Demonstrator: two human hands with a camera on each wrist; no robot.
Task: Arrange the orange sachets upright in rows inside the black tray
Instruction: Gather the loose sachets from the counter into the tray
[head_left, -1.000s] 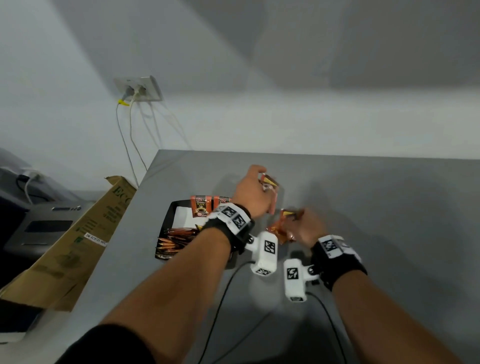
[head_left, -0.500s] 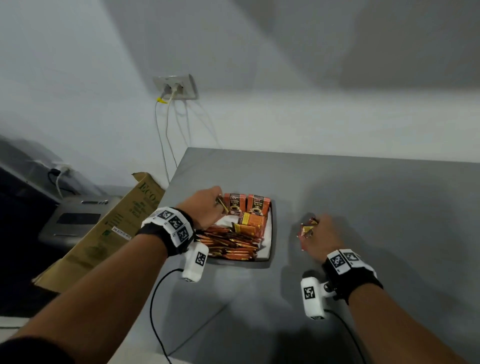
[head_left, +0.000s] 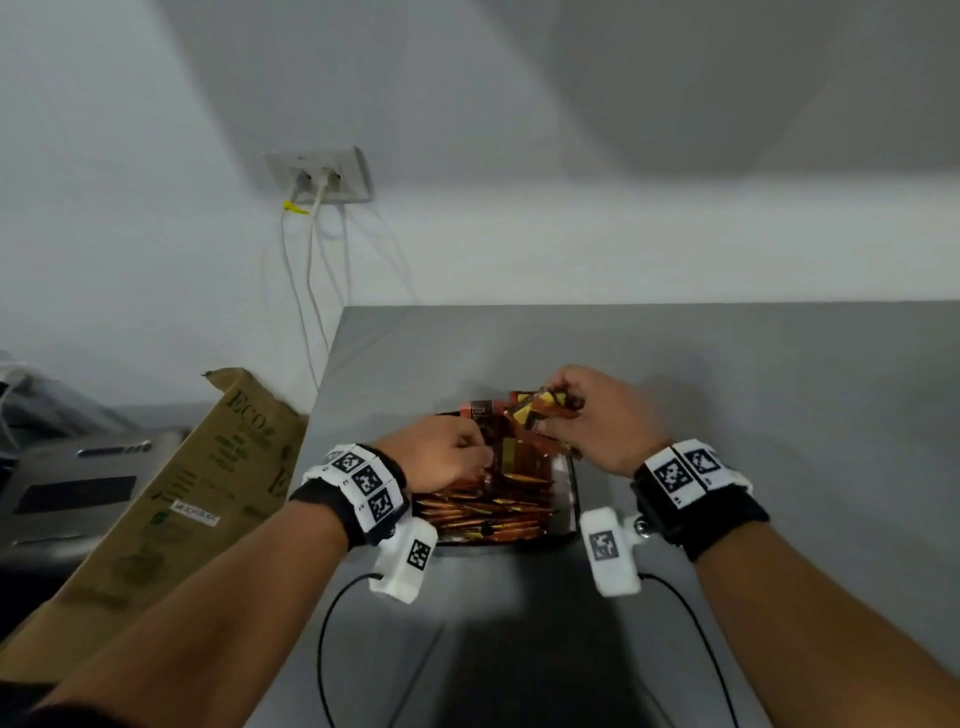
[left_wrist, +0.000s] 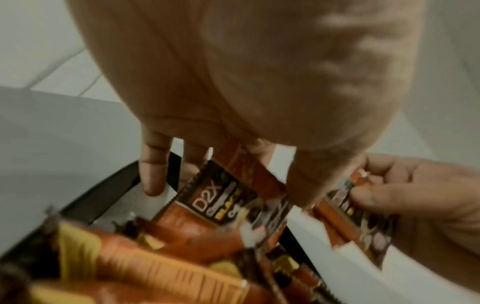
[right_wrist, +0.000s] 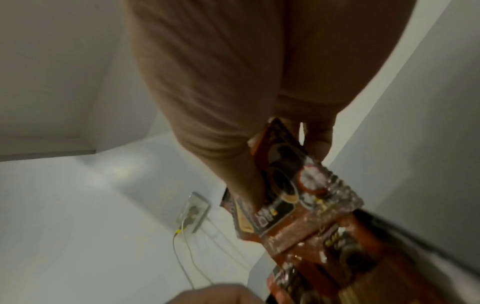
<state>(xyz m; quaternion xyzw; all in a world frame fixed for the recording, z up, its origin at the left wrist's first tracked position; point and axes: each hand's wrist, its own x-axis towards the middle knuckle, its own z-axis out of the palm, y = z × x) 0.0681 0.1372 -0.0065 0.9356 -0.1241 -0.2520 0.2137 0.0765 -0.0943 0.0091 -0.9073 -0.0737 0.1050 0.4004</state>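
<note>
Black tray (head_left: 570, 499) sits on grey table (head_left: 727, 415), near its left edge; bare tabletop to the right, far side and near side. Cardboard box (head_left: 208, 467) leans just past that left edge. Orange sachets (head_left: 488, 512) stand packed in rows, top edges running left-right. Left hand (head_left: 439, 454) reaches in at tray's far-left, fingers curled down onto a sachet; whether it grips, cannot tell. Right hand (head_left: 605, 415) pinches a tilted bunch of sachets (head_left: 535, 415) over tray's far-right corner.
</note>
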